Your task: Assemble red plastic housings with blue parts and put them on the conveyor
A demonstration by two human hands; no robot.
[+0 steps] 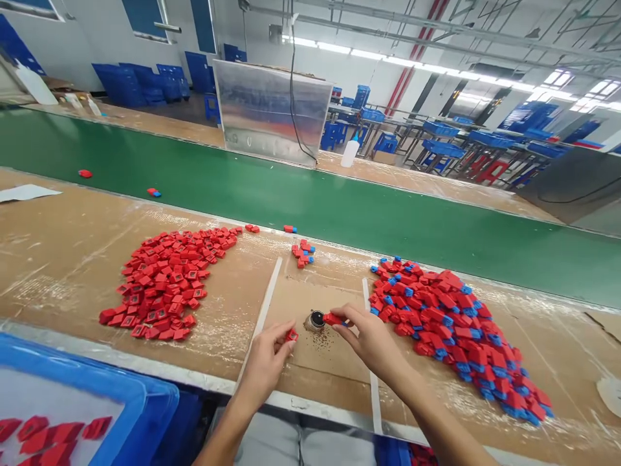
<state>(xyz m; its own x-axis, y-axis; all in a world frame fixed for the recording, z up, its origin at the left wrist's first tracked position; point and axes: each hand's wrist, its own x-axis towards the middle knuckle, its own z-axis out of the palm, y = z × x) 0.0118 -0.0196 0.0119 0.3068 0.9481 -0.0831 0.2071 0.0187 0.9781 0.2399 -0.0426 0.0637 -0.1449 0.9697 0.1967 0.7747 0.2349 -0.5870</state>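
Observation:
My left hand (272,353) pinches a small red piece (292,335) between thumb and fingertips, left of a small round pot with a dark top (317,318). On the pot's right side, my right hand (361,330) grips a red and blue part (334,319), its red end at the pot's rim. Brown crumbs lie on the cardboard (334,362) around the pot. A heap of red pieces (165,281) lies to the left, and a larger pile of red and blue parts (446,317) to the right.
Behind the worktop runs a green conveyor belt (233,188) with a few parts on it. A small cluster of parts (303,254) sits beyond the pot. At lower left is a blue bin (130,395) holding red pieces. A white bottle (350,152) stands across the belt.

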